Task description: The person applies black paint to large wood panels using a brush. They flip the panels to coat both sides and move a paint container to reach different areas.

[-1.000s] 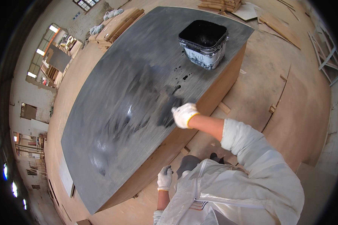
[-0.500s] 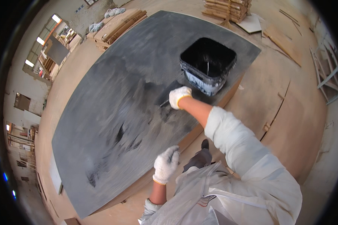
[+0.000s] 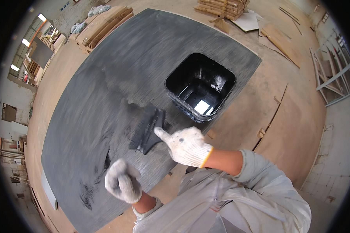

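My right hand, in a white knitted glove with dark stains, is closed round the handle of a wide black brush. Its bristles lie against a large dark grey board with streaky black patches. Just beyond that hand, a black square bucket stands on the board near its right edge; shiny black liquid shows inside. Over the board's near edge, my left hand hovers in a matching glove, fingers curled into a loose fist. Nothing shows in it, and it is apart from the brush.
Flat brown packages are stacked beyond the board at the far left. Another bundle of wrapped boards sits at the back, with loose panels beside it. A metal frame leans at the right wall.
My right hand has come nearer with the brush, which now shows broadside on the board. My left hand has moved left. The view has shifted, so the bucket's inside shows more.
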A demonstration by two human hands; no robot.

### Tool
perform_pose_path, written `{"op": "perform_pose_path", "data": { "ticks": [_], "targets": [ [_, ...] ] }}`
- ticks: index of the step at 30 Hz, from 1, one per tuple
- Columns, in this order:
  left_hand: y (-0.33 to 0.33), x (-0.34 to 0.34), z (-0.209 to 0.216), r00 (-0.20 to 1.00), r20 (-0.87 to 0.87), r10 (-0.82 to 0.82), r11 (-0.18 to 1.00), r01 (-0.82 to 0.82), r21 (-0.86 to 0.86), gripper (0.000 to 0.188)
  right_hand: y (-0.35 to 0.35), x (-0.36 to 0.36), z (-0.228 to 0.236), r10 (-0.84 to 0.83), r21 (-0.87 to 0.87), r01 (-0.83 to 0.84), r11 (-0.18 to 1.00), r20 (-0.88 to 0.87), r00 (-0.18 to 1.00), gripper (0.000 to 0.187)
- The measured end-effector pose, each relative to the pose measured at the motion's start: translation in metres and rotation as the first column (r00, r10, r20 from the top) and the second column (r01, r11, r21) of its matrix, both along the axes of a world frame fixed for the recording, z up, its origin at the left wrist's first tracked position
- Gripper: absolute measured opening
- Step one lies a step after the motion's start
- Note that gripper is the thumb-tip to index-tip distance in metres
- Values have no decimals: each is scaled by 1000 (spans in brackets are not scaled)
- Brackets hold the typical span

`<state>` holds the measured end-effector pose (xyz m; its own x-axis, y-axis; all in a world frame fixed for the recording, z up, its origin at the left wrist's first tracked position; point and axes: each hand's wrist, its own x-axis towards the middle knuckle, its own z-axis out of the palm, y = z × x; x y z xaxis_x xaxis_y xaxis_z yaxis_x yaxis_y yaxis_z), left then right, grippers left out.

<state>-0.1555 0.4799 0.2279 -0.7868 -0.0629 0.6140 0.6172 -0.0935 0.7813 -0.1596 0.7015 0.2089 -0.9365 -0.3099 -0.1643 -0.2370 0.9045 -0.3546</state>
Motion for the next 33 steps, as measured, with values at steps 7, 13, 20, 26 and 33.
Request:
{"op": "perform_pose_path", "data": {
  "ticks": [7, 13, 20, 26, 33],
  "targets": [
    [98, 6, -37, 650, 756, -78, 966, 236, -104, 40, 146, 13, 101, -60, 31, 94, 995, -569, 820, 68],
    [164, -8, -99, 577, 808, -121, 991, 117, 64, 45, 220, -29, 92, 171, 355, -20, 935, -399, 901, 40],
    [199, -43, -99, 478, 764, -434, 856, -47, 515, 25, 195, -125, 42, 442, 361, -401, 842, -37, 896, 33],
    [226, -47, -88, 506, 815, -281, 863, -238, 446, 26, 189, -158, 16, 523, 424, -540, 727, 167, 836, 34],
    [212, -50, -98, 472, 786, -401, 832, -171, 527, 25, 202, -140, 24, 522, 378, -468, 798, -47, 852, 32]
  ]
}}
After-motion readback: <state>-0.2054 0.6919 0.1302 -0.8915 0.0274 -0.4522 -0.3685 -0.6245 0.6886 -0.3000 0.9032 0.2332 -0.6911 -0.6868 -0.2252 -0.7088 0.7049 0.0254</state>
